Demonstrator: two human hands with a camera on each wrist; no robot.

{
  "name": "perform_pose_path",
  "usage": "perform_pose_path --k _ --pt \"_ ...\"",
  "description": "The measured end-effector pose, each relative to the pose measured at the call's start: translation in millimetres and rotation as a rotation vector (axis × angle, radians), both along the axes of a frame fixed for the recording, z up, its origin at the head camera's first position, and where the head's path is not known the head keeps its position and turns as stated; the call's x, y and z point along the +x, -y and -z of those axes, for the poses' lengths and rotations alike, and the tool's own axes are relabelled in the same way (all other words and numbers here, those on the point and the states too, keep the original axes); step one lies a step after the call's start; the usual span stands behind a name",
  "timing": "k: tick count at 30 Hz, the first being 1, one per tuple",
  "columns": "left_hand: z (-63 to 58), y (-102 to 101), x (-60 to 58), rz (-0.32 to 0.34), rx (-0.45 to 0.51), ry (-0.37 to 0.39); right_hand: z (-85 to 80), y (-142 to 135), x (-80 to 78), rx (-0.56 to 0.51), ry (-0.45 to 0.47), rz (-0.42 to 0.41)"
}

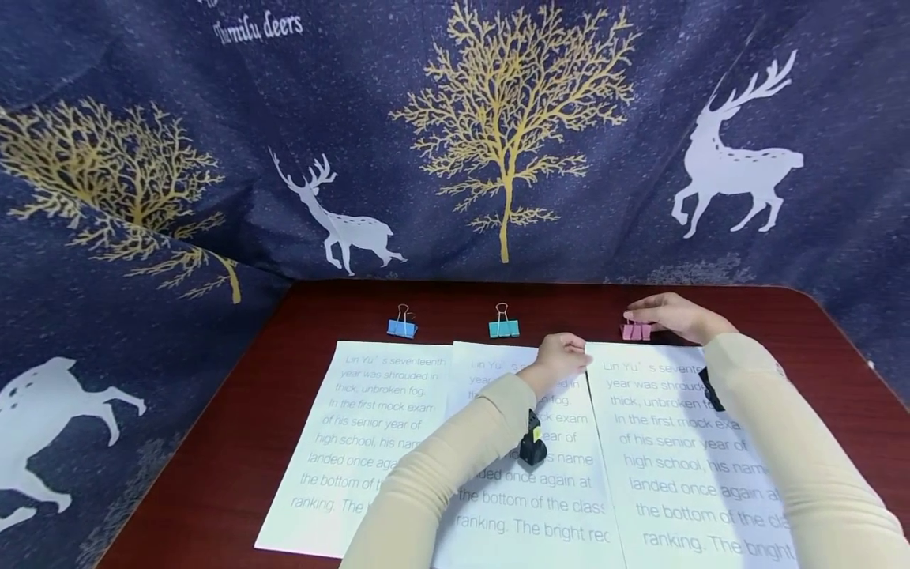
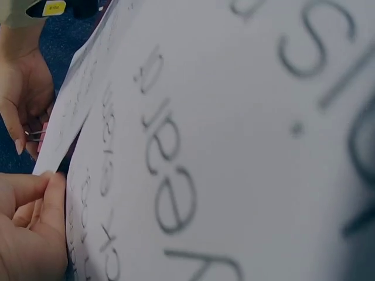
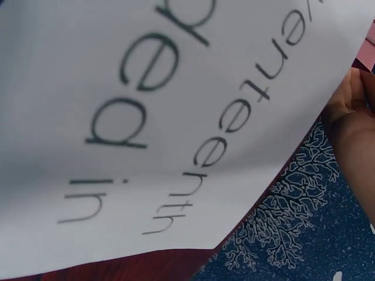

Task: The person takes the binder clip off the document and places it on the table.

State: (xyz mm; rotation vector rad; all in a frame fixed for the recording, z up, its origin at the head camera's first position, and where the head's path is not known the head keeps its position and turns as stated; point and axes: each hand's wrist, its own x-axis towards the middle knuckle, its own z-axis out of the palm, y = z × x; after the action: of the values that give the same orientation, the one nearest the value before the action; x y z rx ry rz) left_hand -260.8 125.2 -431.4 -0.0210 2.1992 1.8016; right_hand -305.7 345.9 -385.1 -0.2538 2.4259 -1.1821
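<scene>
My left hand (image 1: 562, 359) pinches the top left corner of the right-hand printed sheet (image 1: 675, 458) between thumb and finger; the left wrist view shows this corner slightly raised. Just beyond that sheet's top edge, my right hand (image 1: 675, 316) holds a pink binder clip (image 1: 635, 331) by its wire handles. In the left wrist view the clip's handles (image 2: 36, 133) show between the right thumb and fingers. The right wrist view shows only part of the right hand (image 3: 351, 111) and a bit of pink clip (image 3: 367, 51) at its edge.
A middle sheet (image 1: 526, 514) lies under my left forearm, overlapping a left sheet (image 1: 320, 474). Behind them stand a blue binder clip (image 1: 402, 328) and a teal binder clip (image 1: 504, 328). A dark blue patterned cloth (image 1: 455, 237) hangs behind the reddish-brown table (image 1: 213, 474).
</scene>
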Motion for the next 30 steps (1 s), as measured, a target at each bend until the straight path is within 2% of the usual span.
perform_pose_path --k 3,12,19,26,30 --pt "-2.7 0 1.6 -0.016 0.008 0.016 1.7 0 0.2 0.007 -0.015 0.001" --pt "-8.7 4 1.1 -0.025 0.040 0.046 1.8 2 -1.4 -0.018 0.036 0.024" --pt "-13.9 6 4.4 -0.048 0.048 0.065 3.8 -3 -1.2 -0.127 0.082 0.048" --pt "-15.2 8 1.0 -0.037 0.035 0.022 3.7 -4 1.5 -0.146 0.077 0.048" --pt "-17.0 11 -2.6 0.000 -0.038 -0.051 3.6 -3 2.1 -0.136 0.063 0.037"
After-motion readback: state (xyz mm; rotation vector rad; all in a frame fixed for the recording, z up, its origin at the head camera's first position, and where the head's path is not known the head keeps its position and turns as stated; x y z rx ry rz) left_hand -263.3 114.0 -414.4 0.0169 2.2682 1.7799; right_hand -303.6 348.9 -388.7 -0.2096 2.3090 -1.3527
